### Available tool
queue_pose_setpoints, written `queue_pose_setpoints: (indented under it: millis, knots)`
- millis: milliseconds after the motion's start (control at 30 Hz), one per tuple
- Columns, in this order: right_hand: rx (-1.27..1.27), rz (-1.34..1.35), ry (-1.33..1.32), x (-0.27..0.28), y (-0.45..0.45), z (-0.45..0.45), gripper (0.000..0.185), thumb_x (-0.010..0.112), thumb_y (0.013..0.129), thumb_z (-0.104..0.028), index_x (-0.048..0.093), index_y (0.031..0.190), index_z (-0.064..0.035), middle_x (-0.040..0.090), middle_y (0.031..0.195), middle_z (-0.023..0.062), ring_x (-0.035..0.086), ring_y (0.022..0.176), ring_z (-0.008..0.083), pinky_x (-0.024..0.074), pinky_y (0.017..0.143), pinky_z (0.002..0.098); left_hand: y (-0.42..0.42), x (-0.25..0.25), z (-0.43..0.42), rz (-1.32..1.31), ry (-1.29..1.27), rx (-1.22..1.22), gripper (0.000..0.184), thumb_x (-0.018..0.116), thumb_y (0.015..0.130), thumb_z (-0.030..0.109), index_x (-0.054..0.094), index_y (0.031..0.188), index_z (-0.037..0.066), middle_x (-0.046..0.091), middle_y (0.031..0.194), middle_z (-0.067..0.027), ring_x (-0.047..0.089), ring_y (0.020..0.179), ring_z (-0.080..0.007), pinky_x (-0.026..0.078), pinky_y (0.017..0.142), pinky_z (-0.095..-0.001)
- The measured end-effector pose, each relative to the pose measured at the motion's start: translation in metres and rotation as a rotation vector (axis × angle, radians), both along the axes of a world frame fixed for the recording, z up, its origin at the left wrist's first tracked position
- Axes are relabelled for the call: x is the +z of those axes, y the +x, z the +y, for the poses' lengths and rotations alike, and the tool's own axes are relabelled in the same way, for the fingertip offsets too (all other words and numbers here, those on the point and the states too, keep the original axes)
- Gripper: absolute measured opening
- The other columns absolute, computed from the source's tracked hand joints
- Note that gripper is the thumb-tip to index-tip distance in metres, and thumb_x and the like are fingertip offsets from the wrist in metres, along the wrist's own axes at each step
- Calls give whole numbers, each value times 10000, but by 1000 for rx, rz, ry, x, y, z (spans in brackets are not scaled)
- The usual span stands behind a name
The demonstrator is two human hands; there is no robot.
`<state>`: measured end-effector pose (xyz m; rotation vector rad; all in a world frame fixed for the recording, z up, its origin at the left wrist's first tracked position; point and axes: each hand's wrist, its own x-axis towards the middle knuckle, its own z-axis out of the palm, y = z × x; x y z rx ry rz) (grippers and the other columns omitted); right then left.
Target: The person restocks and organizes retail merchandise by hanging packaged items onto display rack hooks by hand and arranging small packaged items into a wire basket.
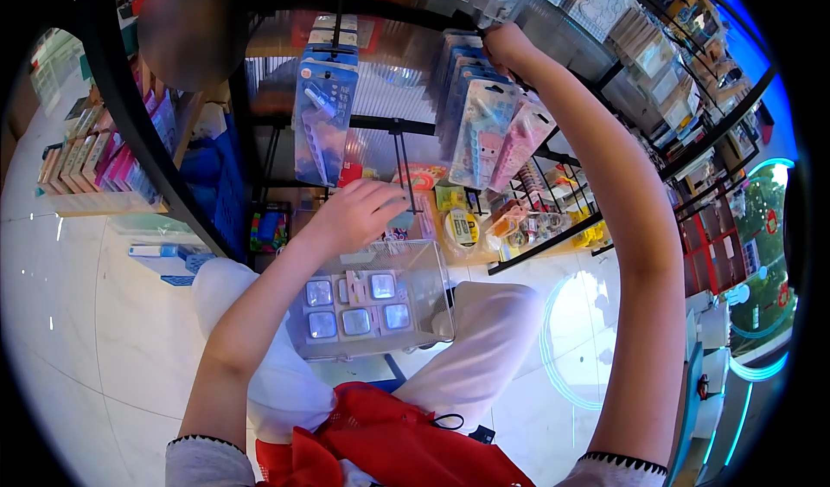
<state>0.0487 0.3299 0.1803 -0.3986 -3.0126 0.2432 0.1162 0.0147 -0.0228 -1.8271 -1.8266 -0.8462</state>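
My left hand point(359, 216) is out over a clear plastic bin point(430, 292), its fingers stretched towards the end of a black display hook point(403, 163). Nothing shows in its grasp. Higher up on the right, my right hand point(510, 48) is curled at the back of another hook, above hanging blister packs point(484, 128) in blue and pink. What its fingers hold is hidden. More blue blister packs point(324, 119), each with a pen-like item, hang left of the bare hook. Several small square boxed items point(355, 321) lie inside the bin, between my knees.
A black shelf frame point(164, 141) rises on the left, beside boxed goods point(95, 163). Below the hooks, a low shelf holds a yellow packaged item point(460, 226) and other small goods. Another rack of packets point(674, 63) stands at right. A blue basket point(220, 189) sits at left.
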Motion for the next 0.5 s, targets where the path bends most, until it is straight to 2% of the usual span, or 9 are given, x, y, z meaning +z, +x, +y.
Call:
queue_pose_setpoints:
  millis: [67,167,233,333,400,433,467,500]
  knots:
    - [-137,30,-234,-3,3,-4,126,424,807,-36,529,747,0,467,576,72,386,376,141,291,321,298,-1,-1,0,2,-4,8,325,561,734,53,559,1059,66,532,1100,-71,516,1015,-243,403,878,-365]
    - [-113,45,-43,-13,4,-8,153,435,791,-29,576,821,21,511,573,83,454,387,179,339,340,323,0,0,0,-2,-11,16,333,564,721,51,561,1053,70,534,1093,-68,518,1011,-241,404,883,-364]
    - [-15,-12,259,-16,10,-22,212,439,768,-26,602,885,40,570,601,126,532,427,240,404,388,355,4,-1,3,29,-25,12,345,571,705,54,562,1050,75,535,1091,-65,519,1009,-236,406,884,-363]
    - [-84,-91,431,4,30,-60,238,712,552,-92,681,780,-32,645,833,168,636,817,296,515,704,350,7,-6,9,97,-12,3,362,583,682,63,565,1044,80,539,1085,-60,521,1005,-225,410,882,-362]
    - [-143,108,473,11,47,-99,266,675,638,-117,672,893,-38,640,919,168,625,882,289,508,750,366,10,-9,11,102,40,-27,368,587,671,69,568,1038,83,544,1075,-55,523,1003,-220,414,879,-362]
    - [-128,129,604,11,40,-114,276,585,752,-168,638,996,-49,616,1029,158,601,955,288,495,795,389,12,-5,9,88,45,-45,349,584,679,69,573,1028,82,550,1060,-51,525,999,-219,418,873,-362]
    - [-28,221,543,12,34,-130,221,557,775,-178,656,925,-49,632,987,154,615,925,288,502,775,393,11,-5,7,84,52,-41,343,581,682,66,575,1025,80,551,1058,-52,525,997,-220,417,872,-361]
    - [109,326,426,8,25,-140,356,455,861,-316,635,815,-12,621,848,206,600,814,363,481,712,447,9,-6,7,81,61,-38,337,578,686,63,576,1022,79,551,1057,-53,526,995,-221,417,870,-359]
